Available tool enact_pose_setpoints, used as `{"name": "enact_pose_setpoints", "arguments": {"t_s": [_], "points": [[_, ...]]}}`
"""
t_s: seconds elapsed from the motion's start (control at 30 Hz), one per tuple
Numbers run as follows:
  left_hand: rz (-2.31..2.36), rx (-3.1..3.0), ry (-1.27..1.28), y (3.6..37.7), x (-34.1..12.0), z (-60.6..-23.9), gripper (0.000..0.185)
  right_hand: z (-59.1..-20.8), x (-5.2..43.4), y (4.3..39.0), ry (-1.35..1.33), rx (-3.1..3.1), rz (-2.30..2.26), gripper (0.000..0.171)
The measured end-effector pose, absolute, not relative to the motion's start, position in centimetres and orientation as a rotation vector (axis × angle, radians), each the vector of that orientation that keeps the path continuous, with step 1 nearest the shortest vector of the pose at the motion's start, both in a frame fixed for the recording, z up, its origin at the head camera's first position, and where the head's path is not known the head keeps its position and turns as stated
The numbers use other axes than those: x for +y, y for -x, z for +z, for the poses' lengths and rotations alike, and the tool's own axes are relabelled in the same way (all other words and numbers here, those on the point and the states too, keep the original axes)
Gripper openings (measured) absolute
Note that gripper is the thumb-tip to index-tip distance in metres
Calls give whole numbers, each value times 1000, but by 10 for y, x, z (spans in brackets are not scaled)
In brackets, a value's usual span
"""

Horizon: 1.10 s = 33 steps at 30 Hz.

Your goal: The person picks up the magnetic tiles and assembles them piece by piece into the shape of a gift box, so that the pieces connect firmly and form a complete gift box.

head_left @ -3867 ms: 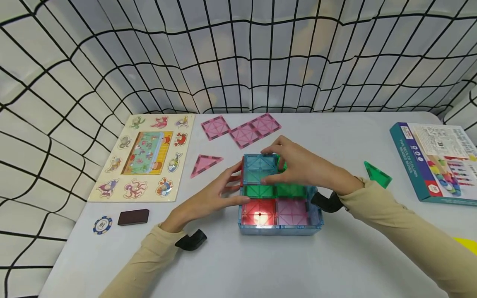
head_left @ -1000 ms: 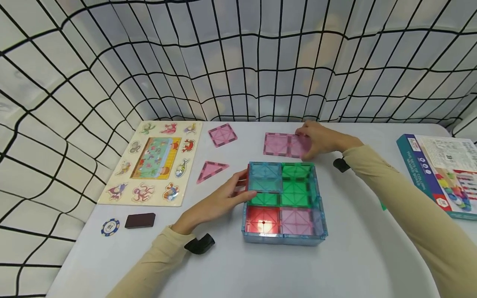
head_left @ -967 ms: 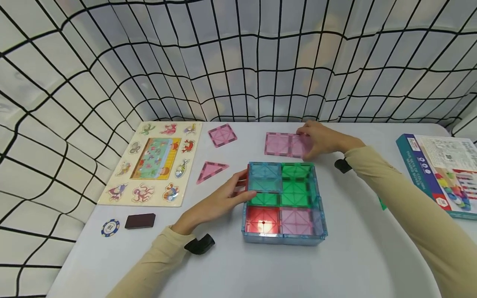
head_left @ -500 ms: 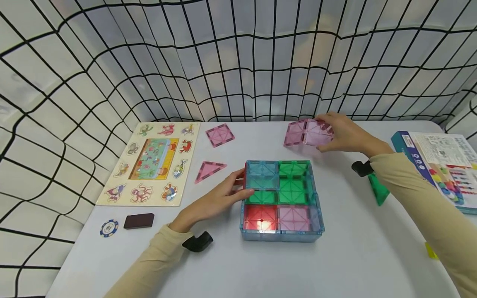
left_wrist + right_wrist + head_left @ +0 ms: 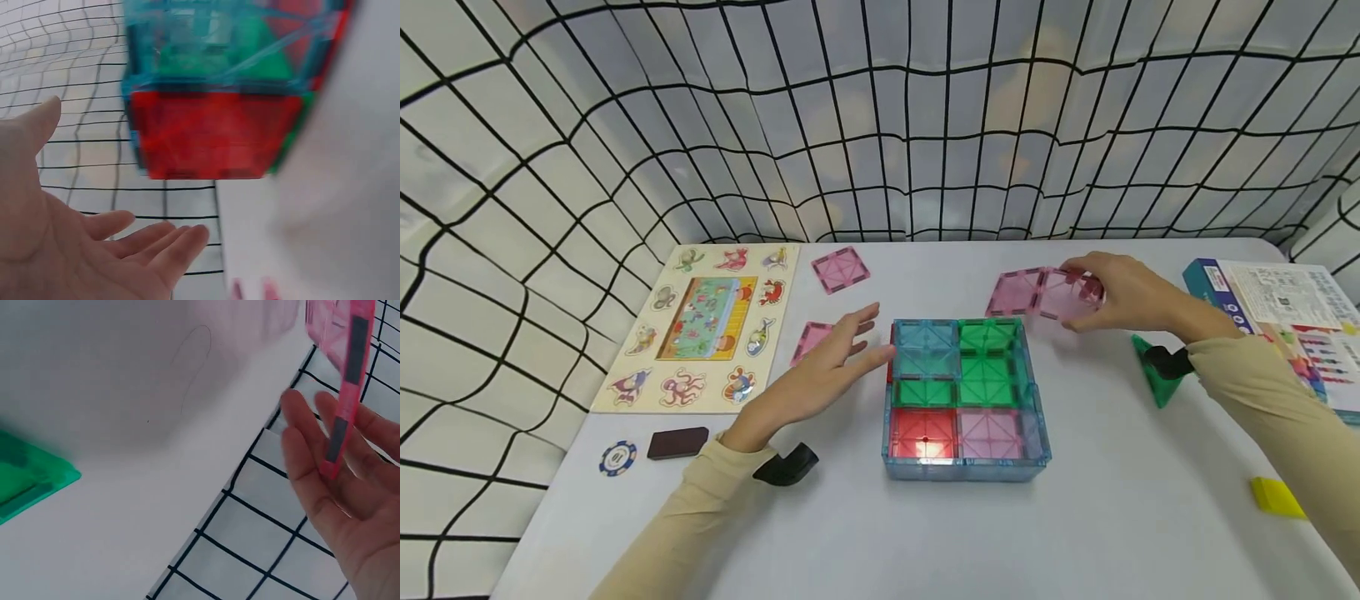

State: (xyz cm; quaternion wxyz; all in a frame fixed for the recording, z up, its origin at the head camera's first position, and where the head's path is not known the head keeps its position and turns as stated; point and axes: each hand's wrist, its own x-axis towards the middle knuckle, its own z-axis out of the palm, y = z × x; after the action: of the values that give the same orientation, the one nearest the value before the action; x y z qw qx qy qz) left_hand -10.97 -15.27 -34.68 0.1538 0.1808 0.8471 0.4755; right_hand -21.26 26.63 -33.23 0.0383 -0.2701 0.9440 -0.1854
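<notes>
A box built of magnetic tiles (image 5: 966,472) sits mid-table, with blue walls, red, pink and green tiles inside, and a blue tile (image 5: 927,348) over its far left corner. My left hand (image 5: 808,377) is spread beside its left wall, thumb tip close to the edge; the left wrist view has a gap between palm and red tile (image 5: 215,134). Behind the box on the right, my right hand (image 5: 1127,293) pinches one of two joined pink magnetic tiles (image 5: 1017,292). The right wrist view shows that pink tile's edge (image 5: 355,356) between thumb and fingers, above the table.
A pink square tile (image 5: 840,269) and a partly hidden pink triangle (image 5: 808,340) lie left. Green triangular tiles (image 5: 1159,379), a yellow block (image 5: 1277,497) and a game box (image 5: 1292,312) are at right. An animal puzzle board (image 5: 760,292), dark block (image 5: 677,442) and poker chip (image 5: 617,458) lie left.
My right hand has left the box, taken hold of the joined pink tiles and carried them rightward, then slightly nearer. My left hand has let go of the box's left wall and spread its fingers.
</notes>
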Motion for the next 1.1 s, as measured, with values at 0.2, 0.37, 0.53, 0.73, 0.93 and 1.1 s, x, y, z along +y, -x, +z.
{"name": "enact_pose_setpoints", "arguments": {"t_s": [0.2, 0.37, 0.53, 0.73, 0.93, 1.1], "points": [[1374, 2524, -591, 112, -141, -324, 83, -313, 272, 203, 838, 3018, -671, 82], [1411, 2538, -737, 111, -125, -312, 79, -297, 271, 195, 835, 3068, -756, 83], [1497, 2523, -886, 109, -112, -304, 79, -279, 252, 178, 1025, 3024, -913, 87], [1575, 2571, -1088, 110, -98, -295, 103, -251, 207, 155, 1445, 2874, -1067, 89], [1661, 2568, -1306, 111, -96, -290, 105, -238, 174, 135, 1716, 2595, -1214, 91], [1637, 2560, -1445, 108, -105, -292, 87, -241, 160, 128, 1791, 2489, -1231, 88]]}}
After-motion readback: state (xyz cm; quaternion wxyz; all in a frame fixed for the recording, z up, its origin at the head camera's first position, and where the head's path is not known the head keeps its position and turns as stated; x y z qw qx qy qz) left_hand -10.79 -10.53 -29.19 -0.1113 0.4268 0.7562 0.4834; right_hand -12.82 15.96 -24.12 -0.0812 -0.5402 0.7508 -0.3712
